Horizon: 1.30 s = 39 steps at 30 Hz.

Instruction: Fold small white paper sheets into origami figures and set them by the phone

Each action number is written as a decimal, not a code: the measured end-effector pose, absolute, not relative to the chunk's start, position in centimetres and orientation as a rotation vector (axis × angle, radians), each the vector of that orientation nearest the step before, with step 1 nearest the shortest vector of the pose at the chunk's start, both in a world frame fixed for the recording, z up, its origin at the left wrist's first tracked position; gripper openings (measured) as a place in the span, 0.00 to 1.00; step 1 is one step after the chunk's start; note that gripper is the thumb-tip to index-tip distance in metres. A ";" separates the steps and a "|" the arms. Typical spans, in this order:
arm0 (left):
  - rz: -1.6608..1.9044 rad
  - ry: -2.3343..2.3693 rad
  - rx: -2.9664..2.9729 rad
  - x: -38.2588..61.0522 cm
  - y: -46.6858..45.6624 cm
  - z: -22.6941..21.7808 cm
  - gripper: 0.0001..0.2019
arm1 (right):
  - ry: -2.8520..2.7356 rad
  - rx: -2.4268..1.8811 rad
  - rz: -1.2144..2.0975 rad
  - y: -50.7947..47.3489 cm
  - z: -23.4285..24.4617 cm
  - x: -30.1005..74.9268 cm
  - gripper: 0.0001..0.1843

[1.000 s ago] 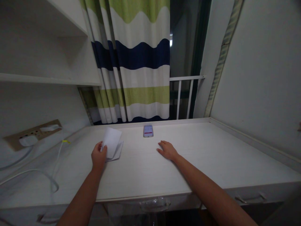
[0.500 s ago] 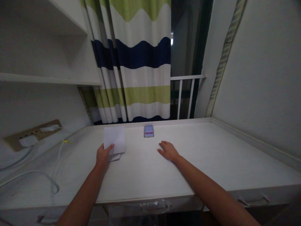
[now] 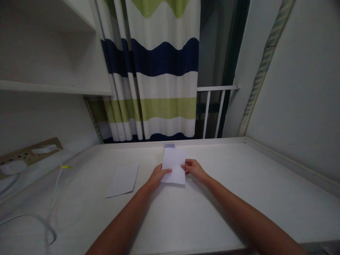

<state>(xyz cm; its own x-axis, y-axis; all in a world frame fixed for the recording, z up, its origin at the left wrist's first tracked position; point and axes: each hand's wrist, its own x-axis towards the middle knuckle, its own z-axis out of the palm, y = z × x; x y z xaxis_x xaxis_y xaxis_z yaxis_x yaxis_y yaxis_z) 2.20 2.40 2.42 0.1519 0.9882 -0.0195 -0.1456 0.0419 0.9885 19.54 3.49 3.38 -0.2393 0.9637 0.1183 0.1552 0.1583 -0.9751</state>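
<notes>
Both forearms reach forward from the near edge and converge at the middle of the white surface [image 3: 239, 198]. The left hand [image 3: 158, 174] lies low, knuckles up, wrist close to the surface, thumb pointing right; its grip is closed on the left edge of a white sheet of paper [image 3: 174, 166], thumb on the near face. The right hand [image 3: 194, 168] sits slightly farther back, palm down, fingers curled leftward; its grip pinches the right edge of the same sheet. The sheet of paper stands tilted between the two hands, its lower edge at or just above the surface, its upper edge leaning away toward the window. Just behind its top edge a phone [image 3: 169, 145] lies flat, largely covered by the sheet and blurred. A second sheet [image 3: 122, 180] lies flat to the left of the left hand, apart from it and untouched. Further left, a white cable [image 3: 57, 177] runs across the surface, with a yellow tag near its far end, and a power strip [image 3: 26, 156] rests against the left wall. A white shelf [image 3: 53, 86] projects above it. A curtain [image 3: 159, 71] striped green, white and navy hangs behind the surface, with a white railing [image 3: 212, 106] beside it on the right.
</notes>
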 end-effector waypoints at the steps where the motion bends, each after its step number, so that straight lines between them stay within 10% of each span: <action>1: 1.136 0.990 1.151 2.1 2.8 2.2 0.18 | -1.564 -1.112 1.176 3.7 3.3 19.7 0.13; 39: 0.897 1.012 1.445 -0.1 3.0 1.5 0.14 | -1.766 -1.103 1.191 3.5 0.5 20.3 0.07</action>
